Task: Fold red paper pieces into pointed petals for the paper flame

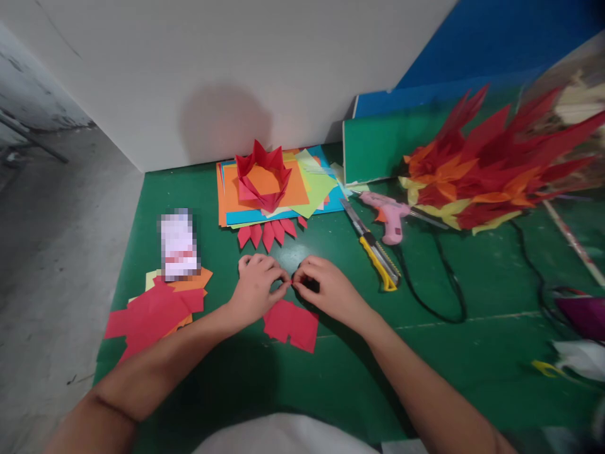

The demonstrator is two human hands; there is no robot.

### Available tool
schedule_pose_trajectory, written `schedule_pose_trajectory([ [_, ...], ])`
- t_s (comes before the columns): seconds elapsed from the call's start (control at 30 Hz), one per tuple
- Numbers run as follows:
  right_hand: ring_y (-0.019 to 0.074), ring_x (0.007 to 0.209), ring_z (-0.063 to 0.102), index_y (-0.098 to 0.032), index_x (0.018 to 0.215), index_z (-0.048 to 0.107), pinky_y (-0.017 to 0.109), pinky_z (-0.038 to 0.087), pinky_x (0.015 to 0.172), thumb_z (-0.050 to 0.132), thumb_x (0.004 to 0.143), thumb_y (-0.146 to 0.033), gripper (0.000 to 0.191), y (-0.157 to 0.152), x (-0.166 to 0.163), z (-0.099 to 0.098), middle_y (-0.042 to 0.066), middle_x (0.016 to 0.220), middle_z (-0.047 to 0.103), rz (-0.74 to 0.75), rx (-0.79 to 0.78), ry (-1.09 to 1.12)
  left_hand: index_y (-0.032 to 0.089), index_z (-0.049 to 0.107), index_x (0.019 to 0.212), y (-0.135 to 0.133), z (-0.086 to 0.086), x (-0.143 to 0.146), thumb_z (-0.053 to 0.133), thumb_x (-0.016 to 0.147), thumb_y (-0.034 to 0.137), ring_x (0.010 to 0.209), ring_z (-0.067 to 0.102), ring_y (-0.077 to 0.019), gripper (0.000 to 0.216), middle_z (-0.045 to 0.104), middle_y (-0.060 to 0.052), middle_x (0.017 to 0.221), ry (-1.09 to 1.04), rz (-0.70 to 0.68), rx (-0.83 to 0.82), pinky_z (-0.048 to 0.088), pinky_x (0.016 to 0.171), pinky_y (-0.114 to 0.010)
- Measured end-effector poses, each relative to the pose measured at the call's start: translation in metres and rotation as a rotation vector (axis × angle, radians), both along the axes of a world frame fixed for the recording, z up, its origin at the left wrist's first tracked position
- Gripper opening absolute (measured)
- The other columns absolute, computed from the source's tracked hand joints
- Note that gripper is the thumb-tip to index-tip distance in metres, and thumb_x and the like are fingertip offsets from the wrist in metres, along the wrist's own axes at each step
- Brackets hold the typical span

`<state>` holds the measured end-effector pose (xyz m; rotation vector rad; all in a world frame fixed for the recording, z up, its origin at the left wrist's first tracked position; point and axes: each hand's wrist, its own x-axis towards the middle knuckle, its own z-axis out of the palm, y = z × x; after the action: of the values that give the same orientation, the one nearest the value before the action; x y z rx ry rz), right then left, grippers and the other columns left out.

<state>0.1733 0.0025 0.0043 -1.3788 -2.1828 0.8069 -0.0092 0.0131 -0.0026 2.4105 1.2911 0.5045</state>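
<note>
I have two hands in view, and both grips are closed: the thumb and fingertips of the left hand (258, 285) and of the right hand (331, 289) meet on one small red piece (292, 283), pinched between them and mostly hidden by the fingers. Just below that grip, on my side, lie red paper pieces (300, 328), overlapping, so I cannot settle their number.

Just beyond the grip I count six red petals (268, 237) in a row. Past them sits one stack of coloured sheets (297, 218), too overlapped to count, bearing one pointed red paper ring (271, 203); within the ring's opening I see only orange paper (262, 181).

To the right of the grip lie one yellow cutter (375, 258), blade out, and, beyond it, one pink glue gun (392, 217). Farther right stands one large flame-like bundle (486, 164) of red, orange and yellow paper.

Left of the grip there is one pixelated rectangular object (178, 243), its near end overlapping a pile of paper pieces (155, 315) in red, orange and pale yellow. All this rests on one green table (340, 378).
</note>
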Motion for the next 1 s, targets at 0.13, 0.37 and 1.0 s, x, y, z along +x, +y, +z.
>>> schedule_pose_trajectory([
  [0.13,0.0148,0.069,0.050,-0.018,0.070,0.055,0.026,0.038,0.061,0.055,0.080,-0.011,0.012,-0.0001,-0.0015,0.0001,0.001,0.071,0.052,-0.023,-0.011,0.018,0.023,0.065,0.079,-0.0006,0.0012,0.0011,0.060,0.085,0.025,0.091,0.051,-0.0179,0.008,0.062,0.001,0.084,-0.012,0.017,-0.032,0.027,0.083,-0.038],
  [0.37,0.0149,0.071,0.051,-0.018,0.074,0.058,0.026,0.040,0.063,0.058,0.079,-0.009,0.010,0.0018,-0.0020,-0.0011,0.001,0.075,0.054,-0.052,-0.064,0.042,0.022,0.064,0.078,-0.0014,0.0028,0.0024,0.061,0.084,0.025,0.092,0.050,-0.0191,0.007,0.061,0.001,0.086,-0.015,0.047,-0.071,0.027,0.084,-0.040],
  [1.0,0.0191,0.079,0.050,-0.017,0.081,0.055,0.031,0.040,0.071,0.053,0.078,-0.011,0.007,0.0008,-0.0031,-0.0070,0.006,0.084,0.055,0.042,0.108,-0.084,0.023,0.063,0.088,-0.0051,-0.0055,-0.0013,0.059,0.086,0.026,0.093,0.048,-0.0200,0.006,0.059,-0.002,0.090,-0.036,0.023,0.043,0.027,0.086,-0.040],
])
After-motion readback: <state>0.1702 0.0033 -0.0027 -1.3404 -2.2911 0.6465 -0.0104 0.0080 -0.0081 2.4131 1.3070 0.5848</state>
